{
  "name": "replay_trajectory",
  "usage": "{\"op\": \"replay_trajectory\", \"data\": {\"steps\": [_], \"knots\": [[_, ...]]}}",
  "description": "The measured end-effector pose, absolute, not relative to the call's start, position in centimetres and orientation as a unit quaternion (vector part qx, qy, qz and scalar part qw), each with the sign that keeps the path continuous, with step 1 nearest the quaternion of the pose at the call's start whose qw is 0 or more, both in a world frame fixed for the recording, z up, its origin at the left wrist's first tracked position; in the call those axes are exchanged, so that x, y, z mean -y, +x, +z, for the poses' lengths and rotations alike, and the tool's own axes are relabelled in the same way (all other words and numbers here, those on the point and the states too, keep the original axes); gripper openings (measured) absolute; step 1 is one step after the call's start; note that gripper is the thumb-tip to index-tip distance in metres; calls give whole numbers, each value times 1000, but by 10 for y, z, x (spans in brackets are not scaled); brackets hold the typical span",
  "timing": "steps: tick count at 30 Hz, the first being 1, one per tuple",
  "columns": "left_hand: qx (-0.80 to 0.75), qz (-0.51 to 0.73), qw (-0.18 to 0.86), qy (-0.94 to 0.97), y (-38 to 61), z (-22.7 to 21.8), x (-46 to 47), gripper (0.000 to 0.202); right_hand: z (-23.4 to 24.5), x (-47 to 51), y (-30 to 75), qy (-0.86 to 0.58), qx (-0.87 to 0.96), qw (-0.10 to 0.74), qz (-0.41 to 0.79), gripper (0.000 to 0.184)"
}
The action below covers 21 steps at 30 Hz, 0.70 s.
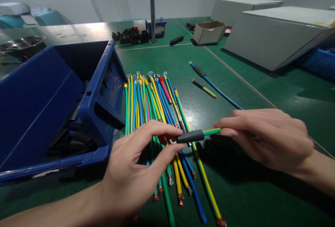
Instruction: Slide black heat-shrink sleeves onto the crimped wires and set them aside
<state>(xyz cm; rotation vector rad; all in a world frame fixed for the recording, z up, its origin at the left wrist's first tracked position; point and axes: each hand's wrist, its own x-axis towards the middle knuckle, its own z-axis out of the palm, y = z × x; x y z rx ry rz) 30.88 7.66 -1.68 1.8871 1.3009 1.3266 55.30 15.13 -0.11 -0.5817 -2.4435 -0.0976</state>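
My left hand [136, 160] pinches the lug end of a green-yellow wire, right where a black sleeve [190, 136] covers it. My right hand [264, 136] grips the same wire [211, 131] just right of the sleeve, fingers closed around it. Both hands hover over a fanned pile of several coloured wires [151, 104] with copper and ring terminals, lying on the green table [235, 192].
A blue plastic bin [99, 90] holding black sleeves stands at the left. Two sleeved wires [206, 82] lie apart further back. A cardboard box [209, 31], black parts [131, 35], a pole [152, 7] and large white boxes [277, 35] sit at the back.
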Motion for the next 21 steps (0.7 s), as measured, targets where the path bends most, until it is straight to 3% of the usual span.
{"op": "replay_trajectory", "data": {"steps": [11, 16, 21], "knots": [[-508, 486, 277, 655, 309, -13, -81, 20, 1, -152, 550, -221, 904, 366, -7, 2], [-503, 482, 285, 659, 309, -12, -80, 27, -7, -152, 551, -223, 904, 364, 10, 14], [-518, 476, 277, 655, 310, -10, -80, 17, -6, -150, 551, -228, 914, 336, 14, 12]]}}
